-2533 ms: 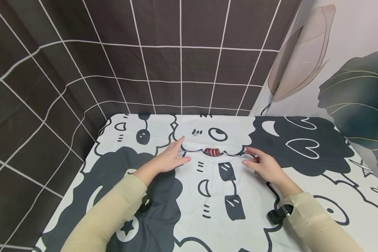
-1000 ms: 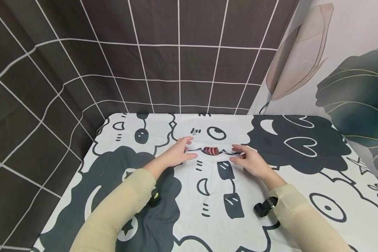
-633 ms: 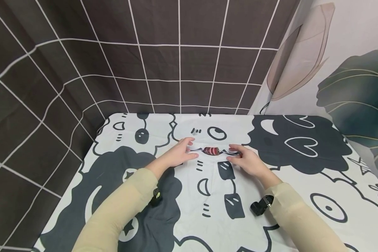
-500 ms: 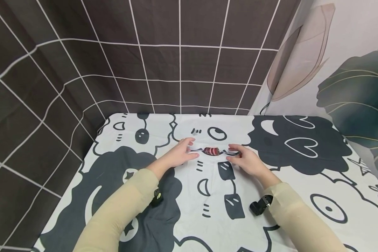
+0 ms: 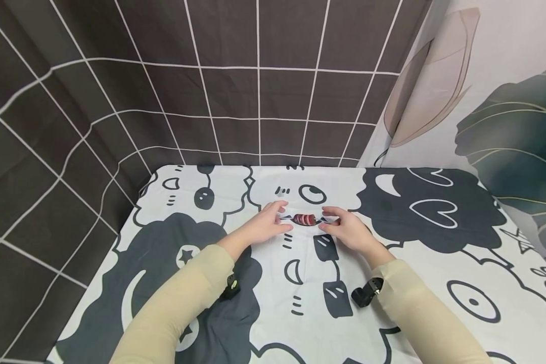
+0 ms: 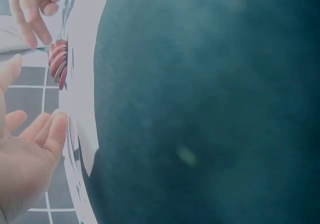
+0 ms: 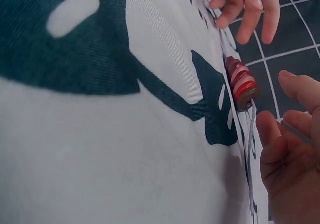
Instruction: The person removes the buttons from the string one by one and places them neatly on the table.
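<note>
On the patterned cloth [image 5: 273, 293] lies a short stack of red, pink and brown button-like discs [image 5: 304, 219], threaded on a thin white cord [image 7: 251, 156]. My left hand [image 5: 265, 224] is at the left of the stack, thumb and fingers spread apart. At its right is my right hand [image 5: 349, 231], thumb and fingers apart too. Neither hand touches the discs. In the right wrist view the cord leaves the brown end disc and runs down along the cloth beside my right fingers. The left wrist view shows the discs [image 6: 58, 62] between the two hands.
A dark curtain with white grid lines [image 5: 282, 91] stands behind and to the left of the cloth. A pale curtain with leaf prints [image 5: 514, 146] hangs at the right. A black wrist camera [image 5: 366, 292] sits at the right sleeve.
Both hands have moved inward toward the disc stack, the right hand further than the left. The discs stay where they were on the cloth.
</note>
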Tool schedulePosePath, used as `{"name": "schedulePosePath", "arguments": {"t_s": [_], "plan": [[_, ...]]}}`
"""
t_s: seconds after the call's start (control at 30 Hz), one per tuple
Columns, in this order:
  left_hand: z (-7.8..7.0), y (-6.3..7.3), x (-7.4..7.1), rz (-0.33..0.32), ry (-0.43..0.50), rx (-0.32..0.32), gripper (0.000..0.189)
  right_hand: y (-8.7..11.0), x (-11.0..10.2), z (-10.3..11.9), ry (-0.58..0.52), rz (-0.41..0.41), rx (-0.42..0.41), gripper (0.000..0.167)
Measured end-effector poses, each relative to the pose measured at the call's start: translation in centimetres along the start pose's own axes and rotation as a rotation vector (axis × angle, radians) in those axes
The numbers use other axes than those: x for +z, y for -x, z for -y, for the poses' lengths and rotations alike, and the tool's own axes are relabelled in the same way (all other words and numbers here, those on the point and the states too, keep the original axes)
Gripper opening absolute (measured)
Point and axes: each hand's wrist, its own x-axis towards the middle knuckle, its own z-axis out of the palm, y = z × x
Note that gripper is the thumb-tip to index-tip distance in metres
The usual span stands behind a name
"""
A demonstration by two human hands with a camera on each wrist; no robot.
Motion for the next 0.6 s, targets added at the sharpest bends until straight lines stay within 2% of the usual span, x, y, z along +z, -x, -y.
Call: {"name": "schedulePosePath", "arguments": {"t_s": [0.27, 0.6], "plan": [[-0.4, -1.2, 0.3, -0.012, 0.028, 0.017, 0.072, -0.3, 0.2, 0.0, 0.010, -0.009, 0.001, 0.051], [-0.7, -1.6, 0.7, -0.029, 0.014, 0.003, 0.065, -0.8, 0.3, 0.0, 0.032, 0.006, 0.020, 0.046]]}}
